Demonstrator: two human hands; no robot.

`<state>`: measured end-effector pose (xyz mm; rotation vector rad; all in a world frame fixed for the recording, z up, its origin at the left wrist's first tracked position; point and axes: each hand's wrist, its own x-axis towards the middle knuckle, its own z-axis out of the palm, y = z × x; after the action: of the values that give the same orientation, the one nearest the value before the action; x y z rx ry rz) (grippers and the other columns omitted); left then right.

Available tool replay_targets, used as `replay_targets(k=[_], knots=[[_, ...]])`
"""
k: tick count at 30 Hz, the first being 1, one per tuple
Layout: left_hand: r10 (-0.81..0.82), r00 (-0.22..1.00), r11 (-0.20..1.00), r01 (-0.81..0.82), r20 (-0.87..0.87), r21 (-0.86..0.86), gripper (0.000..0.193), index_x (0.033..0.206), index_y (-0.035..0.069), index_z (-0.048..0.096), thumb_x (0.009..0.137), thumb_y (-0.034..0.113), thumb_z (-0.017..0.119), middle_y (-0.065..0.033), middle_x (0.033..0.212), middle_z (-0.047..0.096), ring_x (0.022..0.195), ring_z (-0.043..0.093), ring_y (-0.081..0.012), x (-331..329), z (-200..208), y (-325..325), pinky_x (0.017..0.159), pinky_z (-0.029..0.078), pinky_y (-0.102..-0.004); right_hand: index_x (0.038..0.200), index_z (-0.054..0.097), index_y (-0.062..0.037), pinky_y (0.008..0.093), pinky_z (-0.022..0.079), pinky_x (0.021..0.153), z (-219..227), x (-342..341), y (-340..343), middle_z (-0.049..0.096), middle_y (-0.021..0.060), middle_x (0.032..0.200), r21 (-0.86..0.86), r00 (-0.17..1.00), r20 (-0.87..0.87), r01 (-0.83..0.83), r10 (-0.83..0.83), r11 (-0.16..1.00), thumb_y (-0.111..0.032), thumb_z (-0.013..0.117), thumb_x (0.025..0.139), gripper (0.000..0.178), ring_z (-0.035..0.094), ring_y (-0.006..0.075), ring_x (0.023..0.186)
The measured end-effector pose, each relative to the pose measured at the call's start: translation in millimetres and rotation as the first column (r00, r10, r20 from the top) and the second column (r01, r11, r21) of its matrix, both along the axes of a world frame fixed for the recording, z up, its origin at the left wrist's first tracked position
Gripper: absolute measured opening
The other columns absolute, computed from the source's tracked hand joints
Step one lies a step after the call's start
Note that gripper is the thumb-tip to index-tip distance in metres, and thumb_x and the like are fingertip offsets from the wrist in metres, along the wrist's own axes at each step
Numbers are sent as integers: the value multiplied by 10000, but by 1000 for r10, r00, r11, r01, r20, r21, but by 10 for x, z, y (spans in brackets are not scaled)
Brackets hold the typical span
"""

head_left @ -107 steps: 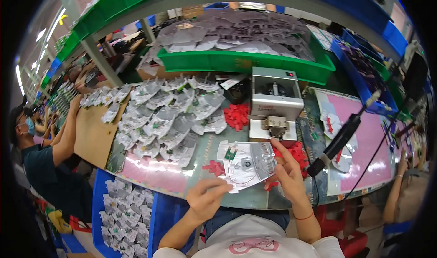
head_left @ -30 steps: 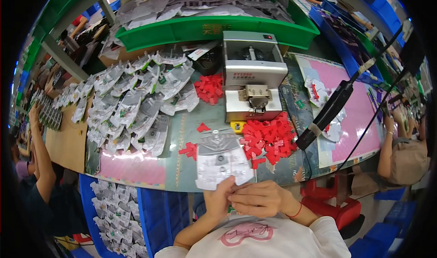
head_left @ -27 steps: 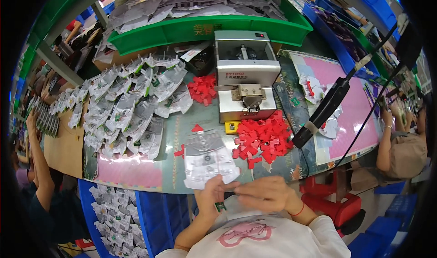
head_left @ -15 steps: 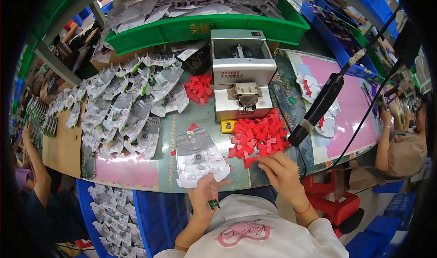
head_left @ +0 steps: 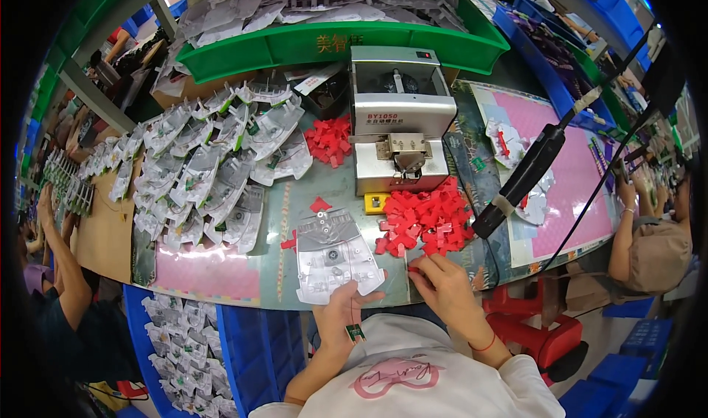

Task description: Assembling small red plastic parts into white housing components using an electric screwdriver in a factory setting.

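Note:
My left hand grips the lower edge of a white and grey plastic shell, its ribbed inner side turned up above the table. A small green circuit board hangs at the palm of that hand. My right hand is closed in a pinch, just in front of a heap of red plastic pieces. Between its fingertips shows a bit of a red plastic piece, mostly hidden. Two loose red pieces lie beside the shell, one of them past its far end.
A grey screw-feeding machine stands behind the red heap. Stacked shells cover the table's left. A black electric screwdriver hangs at right on a cable. A green bin of shells is at the back; a blue crate stands below left.
My right hand has pinched a red piece from the heap's near edge and drawn it slightly left and toward me. The shell in my left hand appears slightly farther right.

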<state>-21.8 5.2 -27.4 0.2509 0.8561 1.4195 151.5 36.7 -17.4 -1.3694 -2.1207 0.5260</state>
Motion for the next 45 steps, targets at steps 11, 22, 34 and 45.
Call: replay_targets(k=[11,22,34,45], knots=[[188,982,979,-188,-5,-77,403,1111,2,425,732,-55,550,-98,960,551,843,573,-208,141,-90,-76,687,481,-309,819,619,-4,301,419,534,208,72,-76,531,90,736,28,994,-107,17,-14,999,6,652,682,141,532,210,612],[203,959,973,-220,-199,-64,221,933,19,529,731,-6,617,-12,804,551,679,512,-92,228,2,-196,578,403,-219,820,610,18,297,449,530,560,-315,58,577,98,732,317,931,-188,-244,313,916,94,659,598,240,566,230,619],[178,918,984,-159,-354,83,208,963,-8,540,761,-9,587,-21,849,568,732,521,-76,213,9,-213,618,421,-205,858,610,1,261,437,470,514,-403,106,558,63,783,369,927,45,-361,372,856,-28,594,564,296,542,190,639],[193,916,973,-133,-352,188,239,990,-27,534,753,-56,557,-67,889,591,798,566,-118,210,-6,-224,684,476,-241,819,627,-17,256,395,435,474,-418,120,544,32,735,423,935,64,-342,348,839,-47,592,543,280,505,173,598]])
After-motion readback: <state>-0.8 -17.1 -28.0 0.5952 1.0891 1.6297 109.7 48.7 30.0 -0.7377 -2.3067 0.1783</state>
